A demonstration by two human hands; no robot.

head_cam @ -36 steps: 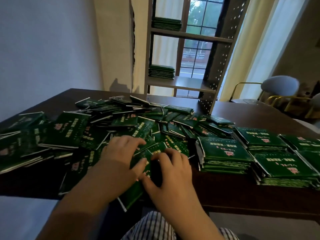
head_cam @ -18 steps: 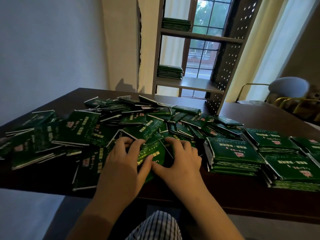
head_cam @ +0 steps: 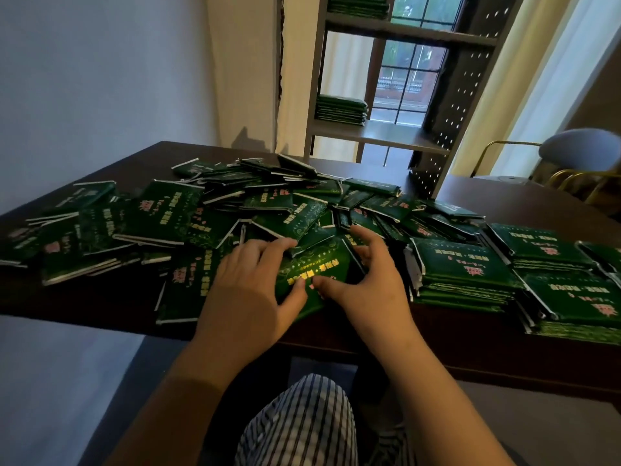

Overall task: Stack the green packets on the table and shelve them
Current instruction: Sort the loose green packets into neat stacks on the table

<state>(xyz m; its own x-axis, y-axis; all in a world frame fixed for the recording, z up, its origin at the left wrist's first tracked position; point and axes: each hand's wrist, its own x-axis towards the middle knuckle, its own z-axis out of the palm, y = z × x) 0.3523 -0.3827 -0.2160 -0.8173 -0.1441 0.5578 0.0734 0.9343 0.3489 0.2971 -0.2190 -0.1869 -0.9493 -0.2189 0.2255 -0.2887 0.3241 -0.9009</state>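
Loose green packets (head_cam: 168, 213) lie heaped across the left and middle of the dark table (head_cam: 100, 301). Near the front edge, one bright green packet (head_cam: 314, 265) sits between my hands. My left hand (head_cam: 250, 290) grips its left side, fingers curled over the far corner and thumb on top. My right hand (head_cam: 369, 284) grips its right side, fingers spread round the edge, thumb on the face. Three neat stacks (head_cam: 465, 267) (head_cam: 544, 245) (head_cam: 578, 299) stand at the right. Behind the table, the shelf unit (head_cam: 396, 134) carries two packet stacks (head_cam: 341, 109) (head_cam: 356, 5).
A perforated black panel (head_cam: 447, 105) forms the shelf's right side. A padded chair with a gold frame (head_cam: 578, 153) stands at the far right. A wall runs along the left. My striped trouser leg (head_cam: 302, 422) shows below the table edge.
Both hands have slid the packet from over the front edge farther onto the table. My right fingers have spread out round its right side.
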